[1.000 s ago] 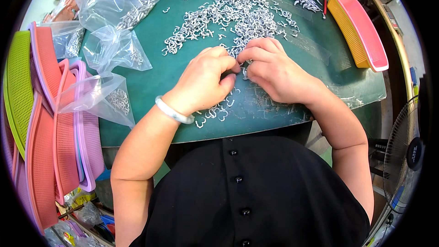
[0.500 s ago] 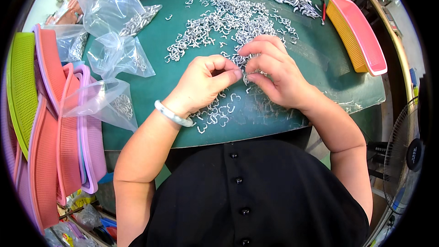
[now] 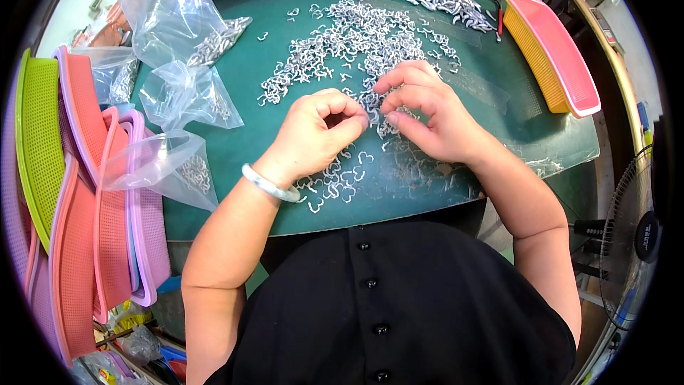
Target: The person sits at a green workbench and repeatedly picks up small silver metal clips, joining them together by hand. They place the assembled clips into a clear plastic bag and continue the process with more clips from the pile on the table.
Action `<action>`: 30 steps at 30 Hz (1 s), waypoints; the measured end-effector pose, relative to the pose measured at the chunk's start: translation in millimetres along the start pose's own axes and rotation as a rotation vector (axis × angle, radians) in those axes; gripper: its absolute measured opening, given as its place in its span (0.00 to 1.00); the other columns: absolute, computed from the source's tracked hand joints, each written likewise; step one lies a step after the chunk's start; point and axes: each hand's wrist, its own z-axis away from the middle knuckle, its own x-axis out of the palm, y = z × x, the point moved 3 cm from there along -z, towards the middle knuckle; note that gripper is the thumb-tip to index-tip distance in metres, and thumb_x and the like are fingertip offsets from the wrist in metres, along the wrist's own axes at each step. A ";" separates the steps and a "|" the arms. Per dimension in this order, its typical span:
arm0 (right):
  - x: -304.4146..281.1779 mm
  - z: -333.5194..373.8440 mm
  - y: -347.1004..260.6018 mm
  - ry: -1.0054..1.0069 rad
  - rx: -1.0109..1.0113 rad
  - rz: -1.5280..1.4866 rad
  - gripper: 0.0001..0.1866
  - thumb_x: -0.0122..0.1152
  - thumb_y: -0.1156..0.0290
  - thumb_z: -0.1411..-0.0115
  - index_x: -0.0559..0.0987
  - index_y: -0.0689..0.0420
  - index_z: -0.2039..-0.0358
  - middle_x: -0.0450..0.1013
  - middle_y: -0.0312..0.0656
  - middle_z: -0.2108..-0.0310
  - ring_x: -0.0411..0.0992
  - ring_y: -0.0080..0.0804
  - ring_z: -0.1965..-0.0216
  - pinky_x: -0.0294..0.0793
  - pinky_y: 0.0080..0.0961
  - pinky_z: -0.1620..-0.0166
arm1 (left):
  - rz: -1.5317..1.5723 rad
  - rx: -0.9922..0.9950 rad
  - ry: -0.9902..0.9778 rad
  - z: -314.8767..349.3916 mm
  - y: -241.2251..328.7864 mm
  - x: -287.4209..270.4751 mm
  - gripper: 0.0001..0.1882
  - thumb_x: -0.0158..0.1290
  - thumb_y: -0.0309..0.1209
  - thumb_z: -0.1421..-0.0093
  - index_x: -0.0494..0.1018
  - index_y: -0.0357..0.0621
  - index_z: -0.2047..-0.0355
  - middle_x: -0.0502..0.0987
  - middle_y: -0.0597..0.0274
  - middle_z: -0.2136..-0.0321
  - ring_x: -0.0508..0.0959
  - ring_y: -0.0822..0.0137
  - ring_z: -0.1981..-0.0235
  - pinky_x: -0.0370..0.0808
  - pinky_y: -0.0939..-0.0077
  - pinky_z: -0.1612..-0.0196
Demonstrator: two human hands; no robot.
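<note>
My left hand, with a pale bangle at the wrist, is closed in a pinch, thumb against index finger. Whatever lies between those fingertips is too small to make out. Just across from it, my right hand has its fingers curved and spread, the thumb a little apart from the index finger, and I see nothing between them. Beyond both hands spreads a heap of small silvery curved metal pieces, partly hidden by my right fingers. Nearer to me, below the left hand, several similar hook-shaped pieces lie loosely scattered.
A green tabletop carries clear plastic bags of metal parts at left. Stacked plastic baskets crowd the left edge. Darker elongated pieces and a red-handled tool lie far right, near a pink-and-yellow basket. A fan stands at right.
My left hand has drawn slightly left, widening the gap between the hands. The right hand has stayed nearly in place. The whole view has shifted a little.
</note>
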 end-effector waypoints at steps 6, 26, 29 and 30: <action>-3.3 5.4 -9.3 -0.233 -0.104 0.112 0.06 0.63 0.78 0.57 0.80 0.58 0.75 0.71 0.41 0.54 0.62 0.47 0.46 0.61 0.43 0.44 | -0.523 0.356 -0.141 3.4 4.9 -1.2 0.01 0.56 0.23 0.50 0.74 0.40 0.75 0.69 0.61 0.76 0.71 0.64 0.70 0.68 0.72 0.66; 5.4 7.3 -3.2 -0.220 -0.068 0.293 0.07 0.66 0.75 0.56 0.80 0.57 0.73 0.70 0.41 0.53 0.61 0.46 0.44 0.61 0.43 0.44 | -0.542 0.443 -0.261 6.6 7.8 3.2 0.09 0.52 0.22 0.57 0.77 0.43 0.74 0.73 0.62 0.76 0.71 0.59 0.70 0.68 0.66 0.62; 2.1 8.1 -2.8 -0.220 -0.059 0.359 0.07 0.66 0.75 0.56 0.79 0.57 0.73 0.70 0.42 0.53 0.61 0.46 0.44 0.61 0.43 0.43 | -0.516 0.476 -0.186 5.9 6.3 4.4 0.09 0.52 0.21 0.57 0.78 0.44 0.74 0.72 0.62 0.75 0.71 0.59 0.70 0.67 0.66 0.62; 1.1 8.5 -2.0 -0.220 -0.053 0.378 0.08 0.66 0.76 0.57 0.79 0.57 0.73 0.70 0.42 0.52 0.61 0.46 0.44 0.61 0.44 0.43 | -0.533 0.499 -0.172 6.8 6.1 6.9 0.09 0.52 0.21 0.58 0.78 0.44 0.74 0.71 0.62 0.74 0.70 0.59 0.69 0.67 0.66 0.62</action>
